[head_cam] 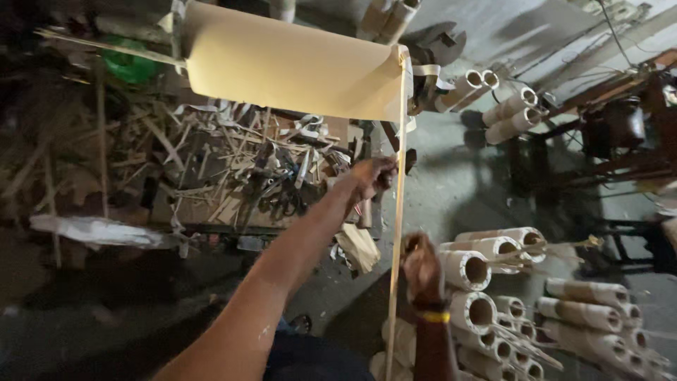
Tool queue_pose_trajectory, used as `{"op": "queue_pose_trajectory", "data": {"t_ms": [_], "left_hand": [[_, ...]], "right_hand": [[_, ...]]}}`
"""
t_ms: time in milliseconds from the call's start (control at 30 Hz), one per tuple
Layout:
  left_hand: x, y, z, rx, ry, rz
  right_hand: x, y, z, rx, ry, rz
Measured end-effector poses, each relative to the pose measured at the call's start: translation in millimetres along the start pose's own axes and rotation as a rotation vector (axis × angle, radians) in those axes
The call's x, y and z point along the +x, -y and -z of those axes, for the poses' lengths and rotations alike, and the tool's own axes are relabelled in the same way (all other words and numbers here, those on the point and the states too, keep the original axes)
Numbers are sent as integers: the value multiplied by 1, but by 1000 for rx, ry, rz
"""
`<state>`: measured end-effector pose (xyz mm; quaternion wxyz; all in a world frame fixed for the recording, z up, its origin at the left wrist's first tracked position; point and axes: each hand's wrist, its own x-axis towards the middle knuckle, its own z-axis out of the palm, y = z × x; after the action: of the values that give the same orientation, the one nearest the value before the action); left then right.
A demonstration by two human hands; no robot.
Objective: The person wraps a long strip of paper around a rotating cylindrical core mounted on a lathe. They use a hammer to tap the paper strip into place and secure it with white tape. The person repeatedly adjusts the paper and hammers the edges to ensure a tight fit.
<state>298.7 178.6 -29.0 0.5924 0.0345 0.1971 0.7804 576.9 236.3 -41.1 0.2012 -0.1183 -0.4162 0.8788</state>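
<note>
A wide roll of brown paper (289, 67) hangs across the top of the view. A narrow strip (396, 233) runs from the roll's right edge straight down toward me. My left hand (370, 178) reaches out beside the strip, fingers closed around a small dark object that I cannot make out. Lower down, my right hand (421, 269), with a yellow band (434, 317) at the wrist, is closed on the strip and pinches it near its middle.
Stacked cardboard tubes (493, 282) lie at the lower right, and more tubes (504, 109) at the upper right. A heap of scraps, sticks and scissors (240, 169) covers the left. A dark metal frame (620, 134) stands on the right. Grey floor (451, 190) lies between them.
</note>
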Motion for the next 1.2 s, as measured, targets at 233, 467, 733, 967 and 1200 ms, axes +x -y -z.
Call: {"op": "queue_pose_trajectory", "data": {"t_ms": [233,467,733,967,1200], "left_hand": [[26,14,4,48,126,263],[-11,-6,4,352,-339,139],[-1,-42,17,831,-171,58],[-27,-47,-8,533,-308,194],[-25,-42,11,990,-230,134]], "right_hand": [[182,41,-45,-1307,9,173],[189,74,-106,-1859,125,505],[155,73,-131,-1242,84,354],[197,44,-85,-414,42,-122],[192,19,-49,43,210,-261]]}}
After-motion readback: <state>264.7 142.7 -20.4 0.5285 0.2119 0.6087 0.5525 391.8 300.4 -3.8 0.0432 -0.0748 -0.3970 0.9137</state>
